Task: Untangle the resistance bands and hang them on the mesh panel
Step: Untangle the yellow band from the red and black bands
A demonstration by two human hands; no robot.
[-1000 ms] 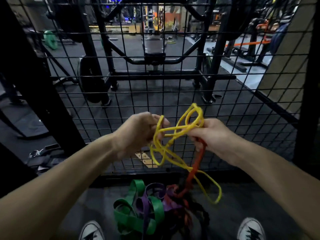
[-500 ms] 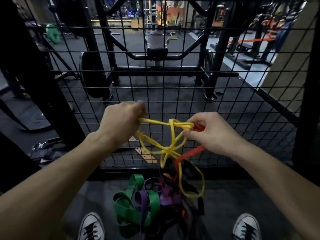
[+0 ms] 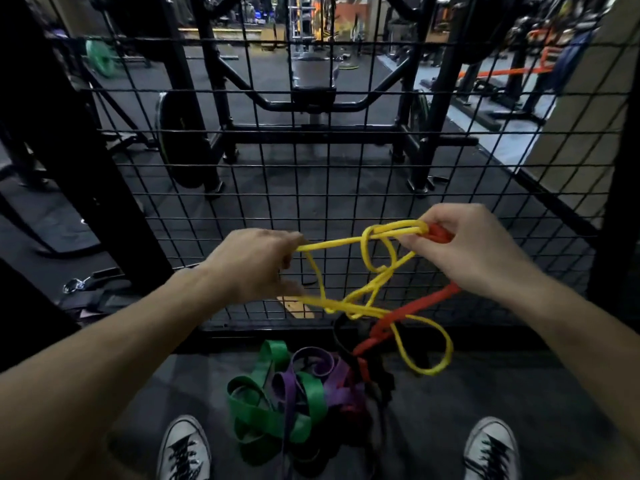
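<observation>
Both shoes (image 3: 183, 448) are cut off by the bottom edge. Just beside them, the pile (image 3: 294, 403) blurs together; separate bands there cannot be told.

So the left hand (image 3: 254, 263) and right hand (image 3: 464, 247) have pulled further apart. That thin yellow rubber resistance band (image 3: 377, 268) went from a bunched clump to stretched-out loops, its bottom loop swinging right.

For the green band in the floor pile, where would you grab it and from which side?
Grip the green band at its upright loop at the pile's upper left, coming from above and the left. That loop stands clear, while lower down the purple band crosses over it. Both hands are busy: the left hand and right hand hold the yellow band.
</observation>
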